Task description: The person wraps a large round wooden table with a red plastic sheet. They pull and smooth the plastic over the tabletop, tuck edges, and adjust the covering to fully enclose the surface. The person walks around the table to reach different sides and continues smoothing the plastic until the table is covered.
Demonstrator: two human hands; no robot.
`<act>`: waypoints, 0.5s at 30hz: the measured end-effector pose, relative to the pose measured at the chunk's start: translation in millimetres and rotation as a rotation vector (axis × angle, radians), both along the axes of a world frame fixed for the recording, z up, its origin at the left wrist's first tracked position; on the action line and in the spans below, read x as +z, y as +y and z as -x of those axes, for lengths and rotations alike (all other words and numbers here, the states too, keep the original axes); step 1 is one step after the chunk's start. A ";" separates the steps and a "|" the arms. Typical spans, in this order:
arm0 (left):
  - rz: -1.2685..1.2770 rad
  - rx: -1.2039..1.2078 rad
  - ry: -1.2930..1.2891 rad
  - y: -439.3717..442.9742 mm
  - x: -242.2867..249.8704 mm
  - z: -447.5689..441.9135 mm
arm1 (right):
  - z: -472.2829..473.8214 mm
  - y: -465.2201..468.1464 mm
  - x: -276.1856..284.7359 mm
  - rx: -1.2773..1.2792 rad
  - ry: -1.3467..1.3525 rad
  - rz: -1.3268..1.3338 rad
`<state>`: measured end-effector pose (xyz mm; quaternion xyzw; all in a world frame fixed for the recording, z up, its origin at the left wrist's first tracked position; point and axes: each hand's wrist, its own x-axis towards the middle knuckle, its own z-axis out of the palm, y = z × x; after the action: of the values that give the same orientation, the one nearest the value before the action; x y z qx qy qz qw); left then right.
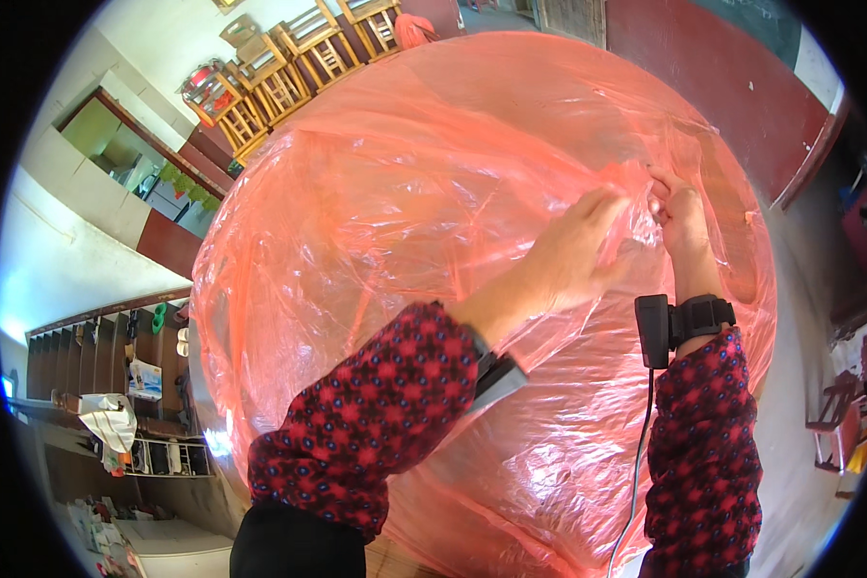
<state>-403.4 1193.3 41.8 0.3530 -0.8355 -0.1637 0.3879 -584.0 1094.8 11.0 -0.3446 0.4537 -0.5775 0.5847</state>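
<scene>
Thin, wrinkled red plastic film lies over a large round table, whose wooden surface shows faintly through it. Toward the table's right side, my right hand pinches a gathered fold of the film between bent fingers. Just left of it, my left hand is at the same gathered film, slightly blurred; whether its fingers grip the film is unclear. Both wrists carry black strapped devices, and a cable runs down from the right one.
Stacked wooden chairs stand against the wall beyond the table. A staircase with shoes on it is at the left, above a metal rack. A folding chair stands at the right.
</scene>
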 end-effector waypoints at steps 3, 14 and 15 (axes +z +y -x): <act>-0.096 0.017 0.001 36.9 -5.7 -28.9 | 3.4 17.0 19.5 -0.031 0.089 0.119; -0.664 0.333 -0.155 158.7 7.9 -140.7 | 77.9 -4.8 9.3 -0.107 0.941 0.229; -0.623 0.339 -0.178 164.7 4.9 -137.3 | 72.8 -8.1 -16.8 -0.097 1.318 0.456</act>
<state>-266.1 1358.1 46.7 0.6006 -0.7057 -0.3125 0.2091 -656.9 1086.7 -5.8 -0.7166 0.5960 -0.3545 0.0743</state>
